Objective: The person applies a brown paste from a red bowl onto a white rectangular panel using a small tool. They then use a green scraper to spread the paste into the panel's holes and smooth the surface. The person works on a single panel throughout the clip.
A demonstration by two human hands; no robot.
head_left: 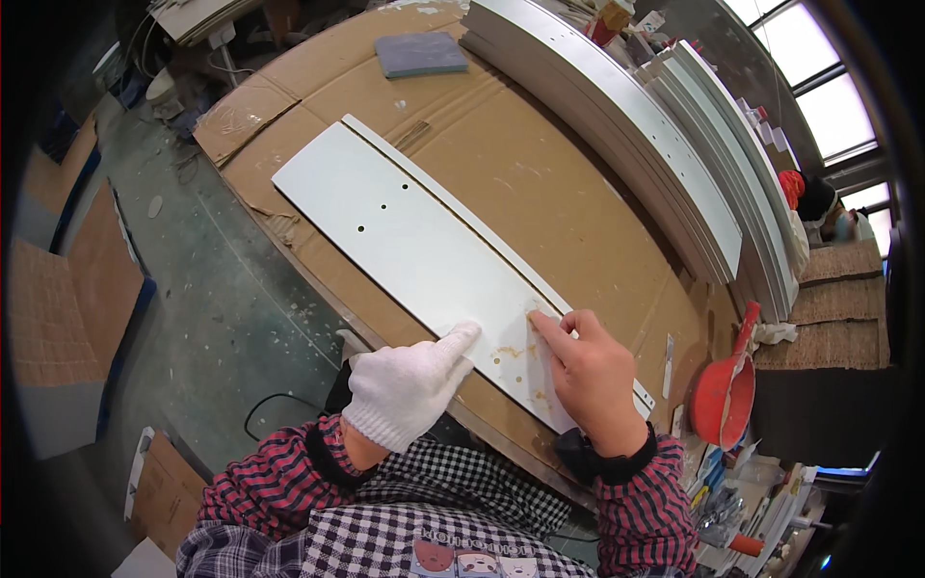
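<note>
A long white panel [438,260] lies slantwise on the cardboard-covered table. A narrow groove runs along its far edge, with several small holes near its left end. Smears of tan filler [509,351] mark the surface close to its right end. My left hand [400,385], in a white knitted glove, rests on the panel's near edge with its index finger stretched out. My bare right hand [590,371] touches the panel beside the groove with an outstretched index fingertip, where a little tan filler shows. Its other fingers are curled and its thumb is hidden; no held object shows.
Stacked white panels [617,106] stand along the table's far right side. A grey flat block [420,55] lies at the back of the cardboard [482,144]. To the right are a red dipper [723,400] and a thin blade [668,366]. A cardboard box [173,491] lies lower left.
</note>
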